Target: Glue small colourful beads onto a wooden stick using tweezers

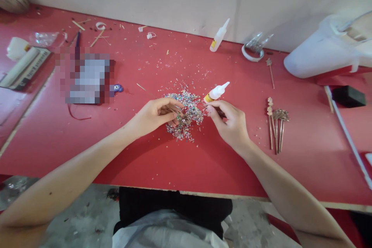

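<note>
My left hand (158, 115) is closed on a hair stick, its thin metal shaft (143, 88) poking out behind the hand toward the upper left. The stick's ornamented head (185, 120) shows by the fingertips, over a scattered pile of small glittering rhinestones (190, 102). Right of the pile, my right hand (229, 121) has thumb and forefinger pinched together; whatever is between them is too small to name. Just beyond those fingers is a white glue bottle (215, 93) with a yellow label and pointed nozzle. Whether the hand touches it, I cannot tell.
Several finished-looking hair sticks (279, 124) lie at the right, with a single one (271, 71) farther back. A second glue bottle (219, 38), a tape roll (252, 53) and a white bucket (319, 52) are near the wall. At left lie a blurred-out rectangular object (90, 79) and a knife box (26, 69).
</note>
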A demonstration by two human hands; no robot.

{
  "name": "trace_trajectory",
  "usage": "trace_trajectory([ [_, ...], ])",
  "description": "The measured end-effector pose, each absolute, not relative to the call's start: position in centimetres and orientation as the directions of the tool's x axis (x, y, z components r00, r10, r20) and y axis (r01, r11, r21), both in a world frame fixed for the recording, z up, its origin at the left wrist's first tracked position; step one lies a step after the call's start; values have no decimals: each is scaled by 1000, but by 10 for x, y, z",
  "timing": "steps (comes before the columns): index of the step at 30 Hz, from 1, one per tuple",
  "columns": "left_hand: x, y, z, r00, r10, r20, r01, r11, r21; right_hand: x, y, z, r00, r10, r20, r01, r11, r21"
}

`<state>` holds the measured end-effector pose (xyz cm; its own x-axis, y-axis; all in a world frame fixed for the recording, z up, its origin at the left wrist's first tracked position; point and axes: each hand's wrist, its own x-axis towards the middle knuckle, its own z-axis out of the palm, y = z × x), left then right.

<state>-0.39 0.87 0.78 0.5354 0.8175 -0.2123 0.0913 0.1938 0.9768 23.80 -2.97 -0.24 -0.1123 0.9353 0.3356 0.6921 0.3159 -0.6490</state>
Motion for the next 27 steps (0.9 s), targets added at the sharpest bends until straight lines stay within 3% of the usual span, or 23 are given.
trace_trajectory([
  [5,-6,11,15,530,815,-236,108,211,972,241,-27,-4,-201,897,394,845,362,-393],
  [8,-7,13,17,514,822,-245,122,213,969,241,-27,-4,-221,880,420,881,365,-301],
  [15,-8,16,16,492,839,-233,151,181,972,242,-28,-3,-264,894,362,816,408,-410],
  [23,-10,19,15,446,880,-161,215,69,974,241,-24,-3,-551,792,262,723,610,-324],
  [27,-11,19,15,427,896,-119,243,13,970,246,-22,-1,-576,743,341,623,669,-406],
])
